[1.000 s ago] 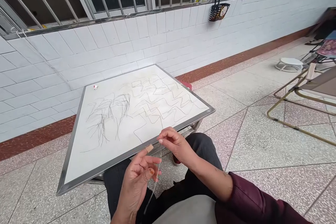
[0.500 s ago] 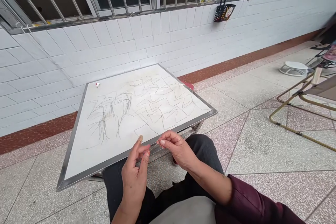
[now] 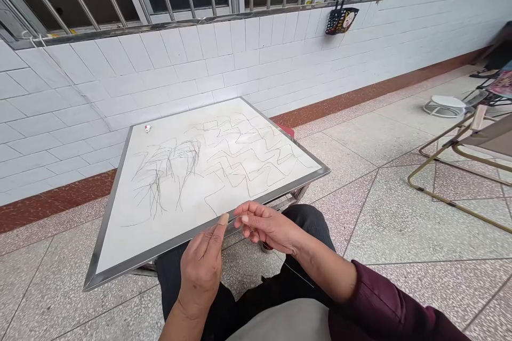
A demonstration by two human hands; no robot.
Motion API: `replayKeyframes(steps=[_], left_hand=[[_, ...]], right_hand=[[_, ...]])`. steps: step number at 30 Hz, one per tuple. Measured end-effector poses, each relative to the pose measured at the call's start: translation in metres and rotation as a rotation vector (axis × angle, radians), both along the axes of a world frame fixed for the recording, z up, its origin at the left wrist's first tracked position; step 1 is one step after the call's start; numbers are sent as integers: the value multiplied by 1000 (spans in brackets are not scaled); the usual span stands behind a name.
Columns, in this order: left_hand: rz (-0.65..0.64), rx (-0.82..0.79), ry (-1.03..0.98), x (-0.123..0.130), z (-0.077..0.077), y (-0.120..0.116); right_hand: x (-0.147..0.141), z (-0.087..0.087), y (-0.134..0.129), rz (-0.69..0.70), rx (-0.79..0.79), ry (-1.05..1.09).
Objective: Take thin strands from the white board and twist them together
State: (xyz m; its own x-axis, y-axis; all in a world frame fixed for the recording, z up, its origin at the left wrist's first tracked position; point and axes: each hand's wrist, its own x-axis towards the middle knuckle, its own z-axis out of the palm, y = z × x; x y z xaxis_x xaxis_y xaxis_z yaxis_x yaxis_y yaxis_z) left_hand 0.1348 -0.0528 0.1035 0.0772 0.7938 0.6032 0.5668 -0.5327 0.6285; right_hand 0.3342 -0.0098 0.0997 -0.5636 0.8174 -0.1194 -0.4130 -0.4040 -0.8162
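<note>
Above the near edge of a white table, my hands are close together in front of my lap. My left hand is closed in a pinch, with a tan covering on one fingertip. My right hand pinches a thin strand, whose loose end hangs down past the wrist over my leg. The strand's other end runs toward the left fingertips. Whether it is wire, thread or hair I cannot tell. Similar bent, wavy strands lie spread over the table's right half, and darker tangled strands lie on the left.
A small red-and-white object sits at the table's far left corner. Behind is a white tiled wall with barred windows and a hanging patterned bag. To the right stand a folding chair and a low white stool.
My left hand has closed from spread fingers into a pinch. My right hand has turned, its lower fingers loosened, and a strand now trails beneath it. One strand at the table's near edge has gone.
</note>
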Motion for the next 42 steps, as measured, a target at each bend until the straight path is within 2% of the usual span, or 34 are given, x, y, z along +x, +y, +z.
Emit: replayKeyframes(steps=[5, 14, 18, 23, 26, 29, 36, 42], left_hand=[[129, 102, 117, 8, 5, 5], [80, 248, 475, 14, 1, 15], [118, 248, 484, 14, -4, 14], [22, 228, 475, 14, -6, 13], [12, 174, 471, 16, -6, 10], [17, 144, 461, 16, -6, 7], [-81, 53, 412, 5, -8, 8], [-45, -59, 266, 2, -2, 1]], right_hand=[[-1, 0, 2, -60, 106, -125], [-13, -11, -3, -244, 388, -336], [-14, -10, -7, -250, 501, -448], [-9, -9, -10, -231, 622, -554], [-7, -12, -11, -250, 684, -599], [-8, -17, -12, -281, 669, -625], [-7, -28, -11, -304, 633, -666], [-3, -26, -10, -321, 486, -715]])
